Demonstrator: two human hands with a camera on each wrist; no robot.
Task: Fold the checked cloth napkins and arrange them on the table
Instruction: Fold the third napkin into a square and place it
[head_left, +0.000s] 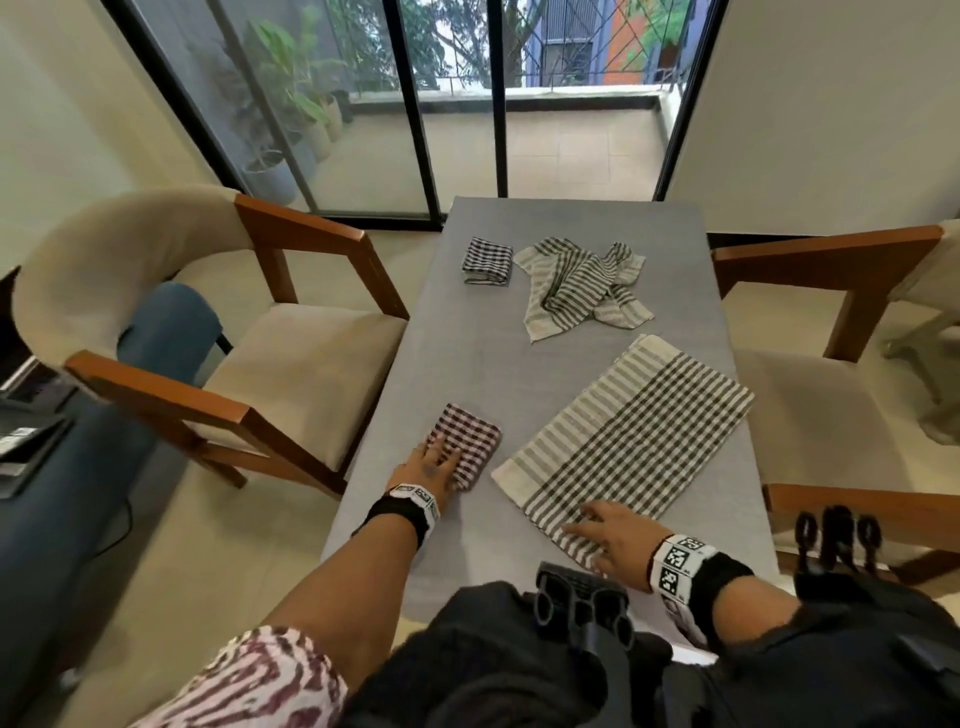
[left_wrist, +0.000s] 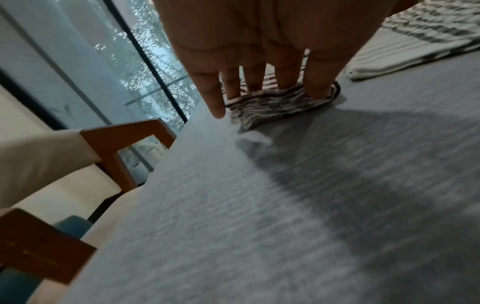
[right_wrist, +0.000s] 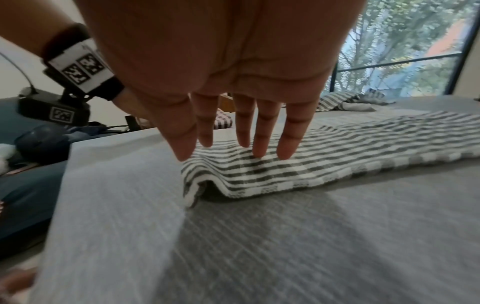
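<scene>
The small maroon checked napkin (head_left: 466, 451), folded, is pressed flat by the left hand (head_left: 427, 466), grip spread, apparently to set its creases. Just right of it, the half-folded grey napkin (head_left: 631, 439) is pinned to the tabletop (head_left: 498, 358) by the right hand (head_left: 613, 540), fingers (right_wrist: 288, 142) straight, probably steadying it for folding.

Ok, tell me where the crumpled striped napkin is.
In the head view, the crumpled striped napkin lies at the table's far end, just right of the small folded dark-checked napkin.

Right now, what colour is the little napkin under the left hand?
Dark red and white checks, clearest from the head view.
</scene>
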